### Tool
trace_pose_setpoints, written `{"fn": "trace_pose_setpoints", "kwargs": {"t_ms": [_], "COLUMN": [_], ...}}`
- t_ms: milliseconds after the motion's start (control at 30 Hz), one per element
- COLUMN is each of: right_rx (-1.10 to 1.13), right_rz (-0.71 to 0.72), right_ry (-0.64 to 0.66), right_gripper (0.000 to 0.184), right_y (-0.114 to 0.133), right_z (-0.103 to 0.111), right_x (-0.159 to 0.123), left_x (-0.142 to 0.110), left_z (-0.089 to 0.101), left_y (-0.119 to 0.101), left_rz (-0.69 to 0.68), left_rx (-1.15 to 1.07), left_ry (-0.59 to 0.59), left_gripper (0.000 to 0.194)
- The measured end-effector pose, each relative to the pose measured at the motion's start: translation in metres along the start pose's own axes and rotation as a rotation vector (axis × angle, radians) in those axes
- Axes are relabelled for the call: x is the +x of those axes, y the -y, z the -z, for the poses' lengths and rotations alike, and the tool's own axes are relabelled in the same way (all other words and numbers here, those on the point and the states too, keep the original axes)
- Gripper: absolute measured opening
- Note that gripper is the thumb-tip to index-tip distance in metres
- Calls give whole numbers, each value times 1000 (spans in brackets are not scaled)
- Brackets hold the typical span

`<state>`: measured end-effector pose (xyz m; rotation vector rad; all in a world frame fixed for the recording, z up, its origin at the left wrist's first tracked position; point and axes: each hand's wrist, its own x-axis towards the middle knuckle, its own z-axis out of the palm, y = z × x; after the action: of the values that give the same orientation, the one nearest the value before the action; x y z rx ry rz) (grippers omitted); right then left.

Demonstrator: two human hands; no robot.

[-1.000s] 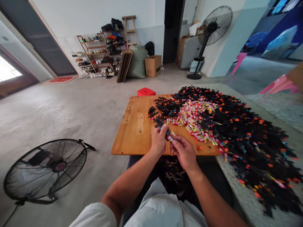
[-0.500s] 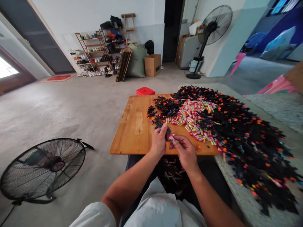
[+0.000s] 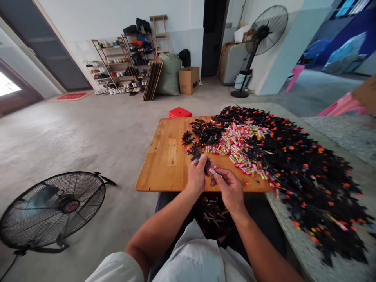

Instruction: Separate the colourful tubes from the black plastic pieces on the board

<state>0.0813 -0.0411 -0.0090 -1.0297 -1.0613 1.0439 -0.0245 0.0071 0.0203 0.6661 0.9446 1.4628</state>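
Observation:
My left hand (image 3: 197, 175) is closed around a small black toy gun (image 3: 195, 152), whose front end points away to the upper left. Close beside it, my right hand (image 3: 228, 187) pinches a small pink-and-white wrapped tube (image 3: 212, 170) against the rear end of the toy gun. Whether the tube is inside the toy or only touching it is hidden by my fingers. Beyond my hands lies a pile of pink, yellow and red wrapped tubes (image 3: 235, 141). Black toy guns with orange tips (image 3: 302, 168) are heaped around that pile.
The wooden table (image 3: 164, 156) meets a stone slab (image 3: 289, 227) on the right. More toys and tubes (image 3: 213, 213) lie below the table edge at my lap. A floor fan (image 3: 70, 205) stands left, a red stool (image 3: 179, 112) behind the table, a pedestal fan (image 3: 249, 80) farther back.
Both hands stay together over the table's near edge, with the tube's angle at the toy gun shifting slightly. The whole view has drifted a little.

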Motion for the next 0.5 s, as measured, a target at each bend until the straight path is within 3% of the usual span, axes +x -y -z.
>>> {"fn": "trace_pose_setpoints", "kwargs": {"t_ms": [167, 400, 500], "right_rx": [-53, -389, -413], "right_rz": [34, 232, 228], "right_ry": [-18, -116, -121], "right_gripper": [30, 27, 27], "right_y": [2, -4, -4], "right_z": [-1, 0, 1], "right_x": [-1, -5, -5], "left_x": [-2, -6, -7], "left_z": [-2, -5, -6], "left_y": [-2, -5, -3], "left_rz": [0, -13, -2], "left_rx": [64, 139, 152], "left_ry": [-1, -64, -86], "left_gripper": [54, 51, 50]}}
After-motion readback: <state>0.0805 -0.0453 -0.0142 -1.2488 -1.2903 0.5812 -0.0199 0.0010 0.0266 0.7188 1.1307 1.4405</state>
